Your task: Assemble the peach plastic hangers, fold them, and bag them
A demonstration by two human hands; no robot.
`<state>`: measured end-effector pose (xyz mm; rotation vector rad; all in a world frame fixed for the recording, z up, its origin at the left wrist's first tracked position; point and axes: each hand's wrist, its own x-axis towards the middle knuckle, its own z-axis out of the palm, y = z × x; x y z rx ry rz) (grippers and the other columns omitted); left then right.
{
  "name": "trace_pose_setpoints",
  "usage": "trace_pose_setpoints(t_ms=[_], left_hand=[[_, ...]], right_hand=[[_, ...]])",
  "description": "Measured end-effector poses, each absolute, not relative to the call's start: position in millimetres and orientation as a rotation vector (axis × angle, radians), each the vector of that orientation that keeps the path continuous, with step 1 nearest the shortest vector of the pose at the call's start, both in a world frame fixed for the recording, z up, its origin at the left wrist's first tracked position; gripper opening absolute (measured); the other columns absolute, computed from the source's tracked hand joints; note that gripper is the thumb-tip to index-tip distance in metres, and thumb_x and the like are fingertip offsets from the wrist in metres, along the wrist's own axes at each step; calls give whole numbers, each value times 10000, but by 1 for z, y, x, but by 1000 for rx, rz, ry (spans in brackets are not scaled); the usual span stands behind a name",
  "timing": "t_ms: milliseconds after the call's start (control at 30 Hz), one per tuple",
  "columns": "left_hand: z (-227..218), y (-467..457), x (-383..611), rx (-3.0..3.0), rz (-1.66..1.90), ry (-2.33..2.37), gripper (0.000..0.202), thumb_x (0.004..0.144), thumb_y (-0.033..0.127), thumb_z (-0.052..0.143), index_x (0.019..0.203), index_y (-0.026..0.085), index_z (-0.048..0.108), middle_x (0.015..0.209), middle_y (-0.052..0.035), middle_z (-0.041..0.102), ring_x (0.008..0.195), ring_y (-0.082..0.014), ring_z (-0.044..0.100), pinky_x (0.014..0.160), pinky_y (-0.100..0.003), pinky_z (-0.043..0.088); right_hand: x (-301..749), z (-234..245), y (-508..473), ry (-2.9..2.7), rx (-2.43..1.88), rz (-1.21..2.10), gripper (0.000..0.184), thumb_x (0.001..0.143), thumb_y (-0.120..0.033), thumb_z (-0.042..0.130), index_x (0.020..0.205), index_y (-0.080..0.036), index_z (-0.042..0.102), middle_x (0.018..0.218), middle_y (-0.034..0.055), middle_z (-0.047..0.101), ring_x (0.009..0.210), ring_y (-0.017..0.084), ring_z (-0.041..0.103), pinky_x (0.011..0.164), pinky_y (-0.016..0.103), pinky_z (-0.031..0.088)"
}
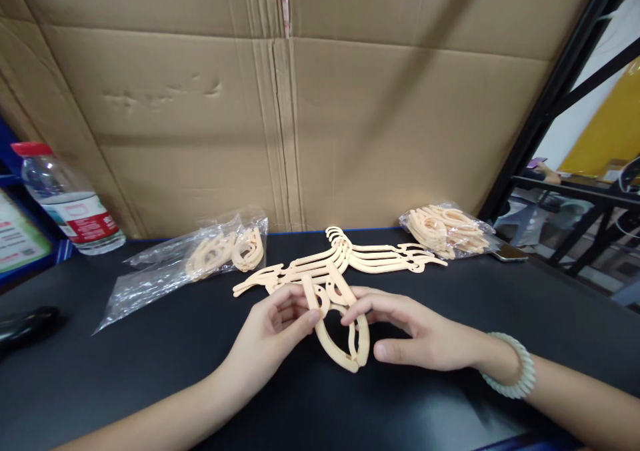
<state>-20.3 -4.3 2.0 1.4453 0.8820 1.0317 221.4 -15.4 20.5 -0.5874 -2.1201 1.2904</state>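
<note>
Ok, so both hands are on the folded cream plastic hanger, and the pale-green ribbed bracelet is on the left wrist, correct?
Not quite: the head view shows the pale-green ribbed bracelet on the right wrist. The left hand and right hand are indeed both on the folded cream plastic hanger.

Forearms (185, 414) bare; right wristband (526, 371) pale green (ribbed, coil-like)

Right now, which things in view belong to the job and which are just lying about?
Job, by the look of it:
held folding hanger
opened-out hangers behind it
left plastic bag of hangers
right plastic bag of hangers

Lying about, apparently:
red-capped bottle
likely phone
black object at left edge
</note>
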Motion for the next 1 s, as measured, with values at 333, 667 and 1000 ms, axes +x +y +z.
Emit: trace_pose_setpoints(t_ms=[333,667,1000], left_hand=[[2,-5,-24,1537,1229,1043,325,790,315,682,1096,225,618,1153,-70,644,1138,-248,578,928,-346,521],[-3,-1,-31,1777,1100,1138,180,810,294,562,951,219,643,1054,-58,652,1092,-264,581,998,-454,438],[-2,-2,-31,1951,909,1145,144,821,256,497,884,218,621,932,-32,668,923,-222,622,879,-395,475]], right_hand=[[228,19,-15,-2274,-911,871,449,917,-382,573,1344,-271,492,1554,80,287,1448,267,223,1171,478,205],[252,5,20,-2151,-1119,165,182,923,-251,499,1075,-221,596,1144,90,632,1110,245,571,981,437,448],[298,13,46,-2284,-1366,38,181,887,-233,526,1005,-171,648,990,101,691,918,260,625,831,423,490]])
